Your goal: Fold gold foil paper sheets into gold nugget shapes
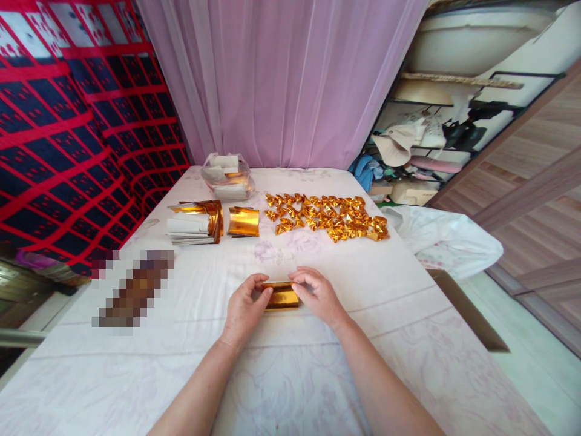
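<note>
A sheet of shiny gold foil paper point(282, 297) lies on the table in front of me, its far edge curled up. My left hand point(249, 303) pinches its left end between thumb and fingers. At the right end, my right hand point(318, 295) grips the same sheet, thumb on the near side and fingers behind. Beyond my hands sits a small stack of gold paper point(244, 222), with a bigger pile of gold and white-backed sheets point(195, 224) to its left. Many folded gold paper pieces point(336, 212) are spread in rows at the back right.
A clear plastic bag point(227, 177) with more paper stands at the back left. A blurred-out patch point(136, 290) covers something on the left. A white plastic bag point(449, 239) hangs by the right edge, near a shelf point(458, 79). Purple curtain point(281, 79) closes off the back.
</note>
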Demonstrator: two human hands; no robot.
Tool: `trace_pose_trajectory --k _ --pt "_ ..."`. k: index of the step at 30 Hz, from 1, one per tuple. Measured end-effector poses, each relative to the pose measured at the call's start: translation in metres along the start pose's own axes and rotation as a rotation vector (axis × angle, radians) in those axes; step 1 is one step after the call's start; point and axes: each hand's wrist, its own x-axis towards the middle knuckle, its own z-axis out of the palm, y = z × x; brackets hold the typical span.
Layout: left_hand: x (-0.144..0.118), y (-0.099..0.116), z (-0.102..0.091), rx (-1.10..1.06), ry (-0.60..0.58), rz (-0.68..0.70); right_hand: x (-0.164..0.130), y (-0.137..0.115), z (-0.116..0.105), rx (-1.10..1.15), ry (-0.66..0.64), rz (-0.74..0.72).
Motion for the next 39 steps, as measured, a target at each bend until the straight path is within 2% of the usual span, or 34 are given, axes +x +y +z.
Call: trace_pose_trajectory --k 8,14,18,39 --pt "0.001 0.009 -0.006 -0.042 -0.044 -0.011 -0.001 -0.005 0.001 -0.002 0.008 0.002" --pt "0.001 0.008 -0.007 -0.046 -0.048 -0.004 -0.003 -0.007 0.002 -0.023 -0.007 0.159" --pt "0.001 0.01 -0.007 -0.047 -0.059 -0.007 -0.004 -0.012 0.002 0.0 -0.011 0.21" --pt "0.003 0.011 -0.013 -0.062 -0.095 0.009 -0.003 -0.012 -0.001 -0.034 -0.008 0.153"
